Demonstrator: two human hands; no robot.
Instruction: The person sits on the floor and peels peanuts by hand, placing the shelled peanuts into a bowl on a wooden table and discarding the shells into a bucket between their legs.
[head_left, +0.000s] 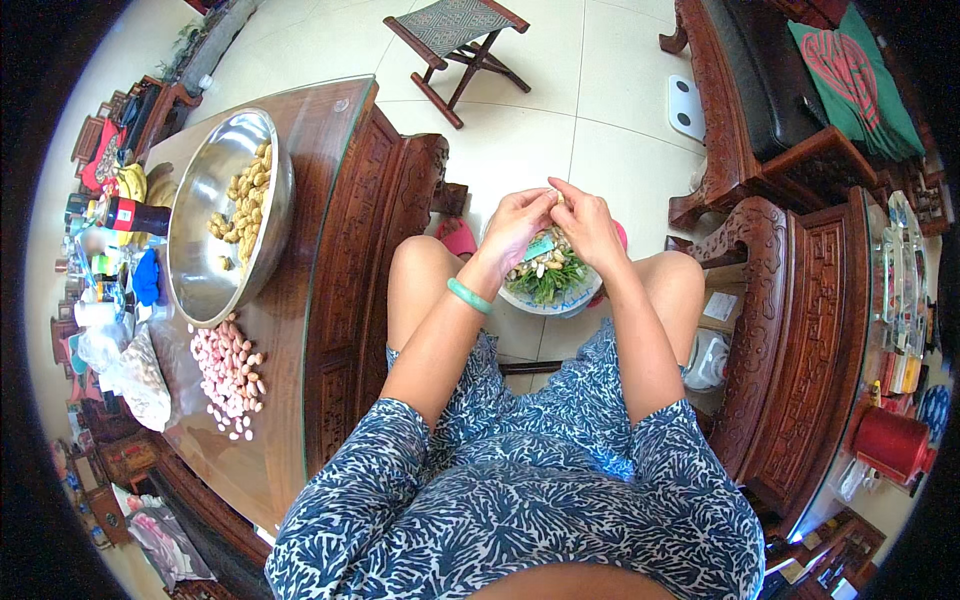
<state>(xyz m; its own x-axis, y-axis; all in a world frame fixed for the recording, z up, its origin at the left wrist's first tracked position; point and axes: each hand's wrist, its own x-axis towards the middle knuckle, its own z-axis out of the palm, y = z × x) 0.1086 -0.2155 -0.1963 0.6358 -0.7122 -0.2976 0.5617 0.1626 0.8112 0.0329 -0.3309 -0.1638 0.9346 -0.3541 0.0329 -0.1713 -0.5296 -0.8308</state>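
Observation:
My left hand (520, 225) and my right hand (585, 221) meet fingertip to fingertip, pinching a small pale peanut pod (559, 196) that the fingers partly hide. Both are above a round waste bin (553, 306) standing between my knees, filled with peanut shells and green leaves (551, 281). To the left, on the glass-topped wooden table, a large steel bowl (196, 187) holds unshelled peanuts (247, 199). Beside the bowl, nearer me, lies a loose heap of shelled pink peanuts (229, 367) on the glass.
Behind the bowl are a dark bottle (139, 216), bananas (132, 184) and plastic bags (139, 375). A folding stool (457, 45) stands ahead on the tiles. At right are a carved wooden sofa (724, 112), a white scale (684, 109) and a carved cabinet (806, 330).

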